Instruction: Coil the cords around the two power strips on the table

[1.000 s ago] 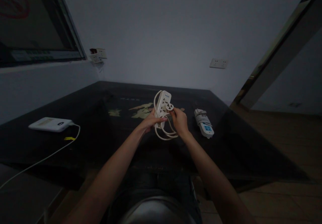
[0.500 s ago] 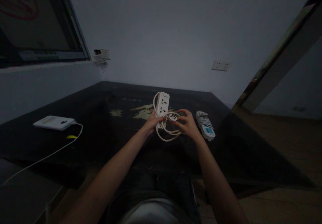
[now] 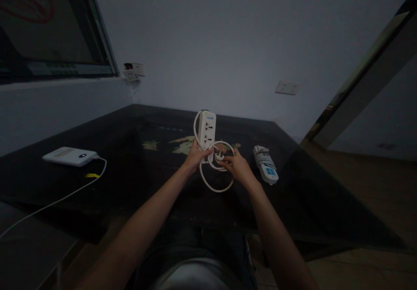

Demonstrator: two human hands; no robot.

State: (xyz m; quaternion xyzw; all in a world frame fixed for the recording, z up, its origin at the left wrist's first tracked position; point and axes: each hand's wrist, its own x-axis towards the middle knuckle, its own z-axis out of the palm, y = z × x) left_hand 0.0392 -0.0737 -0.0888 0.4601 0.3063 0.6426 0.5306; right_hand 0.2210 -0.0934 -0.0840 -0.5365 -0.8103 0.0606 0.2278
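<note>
Fingers, left hand (image 3: 196,156): closed round the lower part of one white power strip (image 3: 207,129), thumb laid over the strip's face near its lower end. Fingers, right hand (image 3: 239,167): brought narrow on one white plug (image 3: 219,156), tips at its right and lower edge, pins showing. Position of the strip: in front of me, over the middle of the table (image 3: 143,186), sockets facing me, lettered end farthest away, pointing towards the wall (image 3: 208,47). Position of the plug: just beside the strip's lower end, between my two hands. One pale cord (image 3: 217,191), attached: curving along the strip's left side, looping round the plug, with a larger loop below both hands. To the right, on the table: one bundled power strip (image 3: 267,168), white with blue socket panel, its grey cord (image 3: 262,156) wound round the far part. To the left, on the table: one flat white device (image 3: 67,156) with a small dark oval; one thin white cable (image 3: 70,193) running from its right end over the near left edge; one yellow tag (image 3: 92,175) beside that cable. On the wall, right: one double socket plate (image 3: 287,87).
</note>
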